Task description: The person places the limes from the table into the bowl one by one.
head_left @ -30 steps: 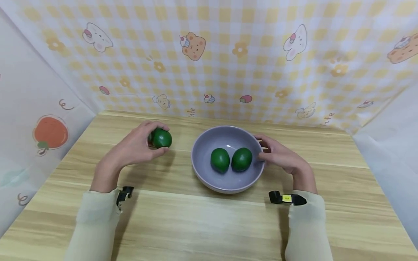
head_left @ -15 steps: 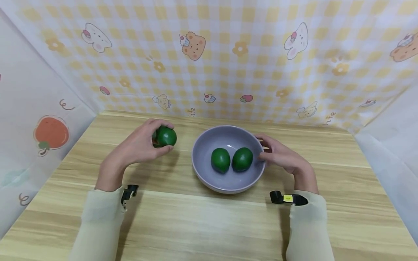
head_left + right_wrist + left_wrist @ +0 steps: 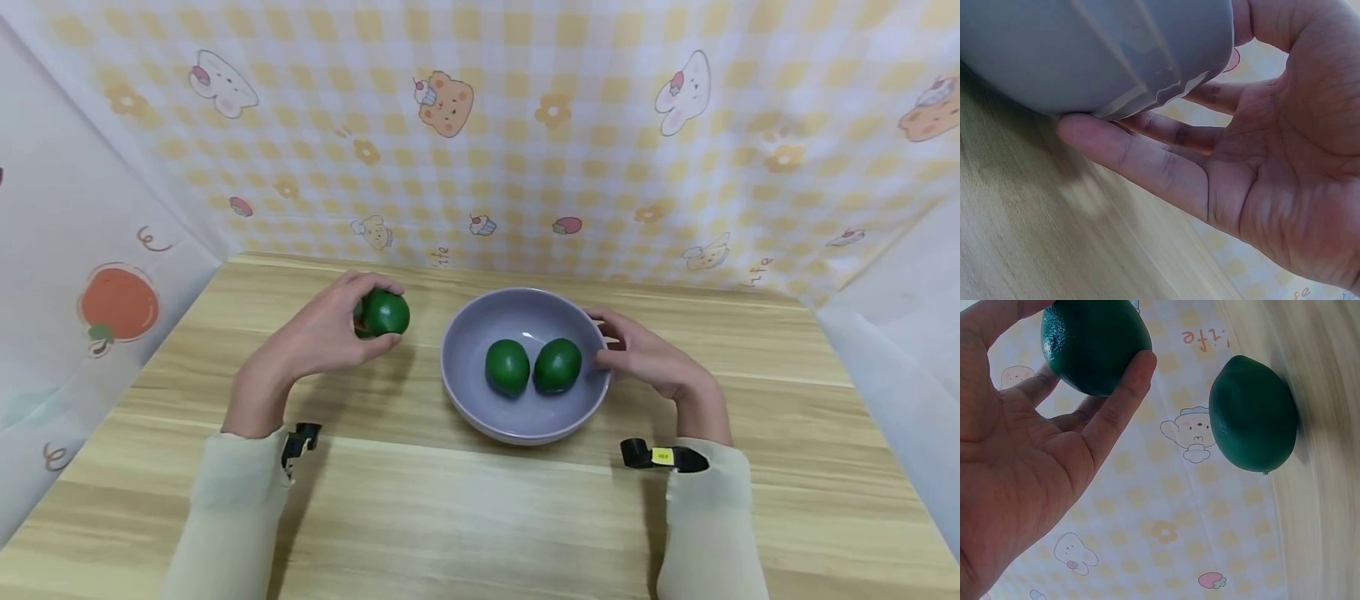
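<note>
My left hand (image 3: 322, 329) holds a dark green lime (image 3: 387, 314) between thumb and fingers, left of a greyish-purple bowl (image 3: 525, 419). In the left wrist view another lime (image 3: 1254, 415) sits on the table beside that hand; from the head it is mostly hidden behind the hand and the held lime. Two more limes, one on the left (image 3: 507, 367) and one on the right (image 3: 558, 365), lie side by side inside the bowl. My right hand (image 3: 651, 354) grips the bowl's right side, its thumb at the rim and its fingers against the outer wall.
The bowl stands on a wood-grain table (image 3: 465, 517). Along the back edge rises a yellow-checked cloth (image 3: 495, 175) with cartoon prints, and pale sheets flank both sides. Each sleeved wrist carries a black camera mount, one on the left (image 3: 300, 442) and one on the right (image 3: 663, 456).
My left hand has carried its lime to the right and slightly toward the back, slowing in the last half second. The bowl, its two limes and my right hand stay practically in place.
</note>
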Motion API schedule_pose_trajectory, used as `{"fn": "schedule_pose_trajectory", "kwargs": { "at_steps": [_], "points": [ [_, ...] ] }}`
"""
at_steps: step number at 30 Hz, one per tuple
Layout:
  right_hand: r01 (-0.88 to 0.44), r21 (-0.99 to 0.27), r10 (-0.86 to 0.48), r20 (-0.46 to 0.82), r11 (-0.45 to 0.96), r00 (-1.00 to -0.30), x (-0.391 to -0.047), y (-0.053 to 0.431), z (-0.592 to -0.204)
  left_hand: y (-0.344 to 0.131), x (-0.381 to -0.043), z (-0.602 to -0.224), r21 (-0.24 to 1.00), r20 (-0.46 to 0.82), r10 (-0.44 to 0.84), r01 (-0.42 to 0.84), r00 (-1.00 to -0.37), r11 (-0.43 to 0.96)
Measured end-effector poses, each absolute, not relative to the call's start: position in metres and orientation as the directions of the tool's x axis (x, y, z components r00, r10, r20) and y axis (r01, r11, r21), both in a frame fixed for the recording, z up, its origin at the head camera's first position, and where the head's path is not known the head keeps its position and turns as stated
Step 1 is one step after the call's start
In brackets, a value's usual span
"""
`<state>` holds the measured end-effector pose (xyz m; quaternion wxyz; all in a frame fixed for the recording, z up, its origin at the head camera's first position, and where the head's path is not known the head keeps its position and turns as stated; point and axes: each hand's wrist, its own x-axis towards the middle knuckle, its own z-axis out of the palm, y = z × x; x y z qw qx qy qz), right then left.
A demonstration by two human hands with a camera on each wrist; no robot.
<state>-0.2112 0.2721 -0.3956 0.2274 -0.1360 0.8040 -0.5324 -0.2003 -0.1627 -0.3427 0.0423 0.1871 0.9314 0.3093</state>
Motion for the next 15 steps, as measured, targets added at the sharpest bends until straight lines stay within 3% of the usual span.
{"fn": "schedule_pose_trajectory", "kwargs": {
  "at_steps": [15],
  "points": [
    [0.02, -0.915, -0.464, -0.223, 0.403, -0.857, -0.21, 0.272, -0.394, -0.151, -0.202, -0.342, 0.623, 0.047, 0.394, 0.335, -0.918, 0.707]
  ]
}}
